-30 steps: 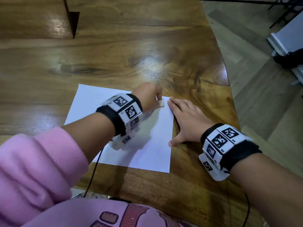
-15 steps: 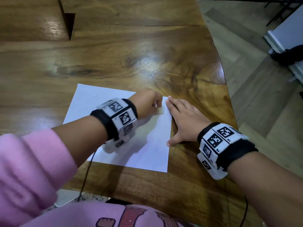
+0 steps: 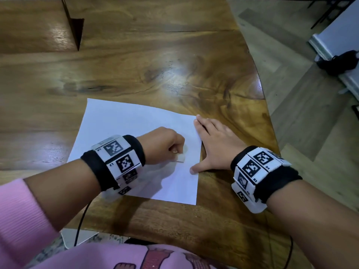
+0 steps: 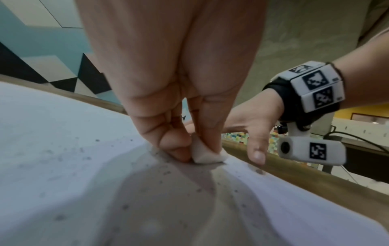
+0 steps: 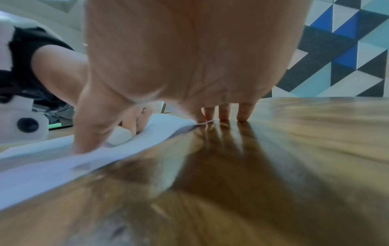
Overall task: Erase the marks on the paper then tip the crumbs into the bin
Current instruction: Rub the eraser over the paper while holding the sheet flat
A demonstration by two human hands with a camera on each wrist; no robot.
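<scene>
A white sheet of paper lies on the wooden table. My left hand pinches a small white eraser and presses it onto the paper near its right edge. In the left wrist view the eraser sits between thumb and fingers, with grey crumbs scattered over the paper. My right hand lies flat with straight fingers on the paper's right edge. In the right wrist view its thumb presses the paper beside the eraser. No bin is in view.
The table's curved right edge drops to a tiled floor. A dark upright wedge stands at the far left of the table. A black cable hangs off the near edge.
My left hand has drawn the eraser back from the paper's far right corner toward me along the right edge. The right hand has stayed flat on the edge.
</scene>
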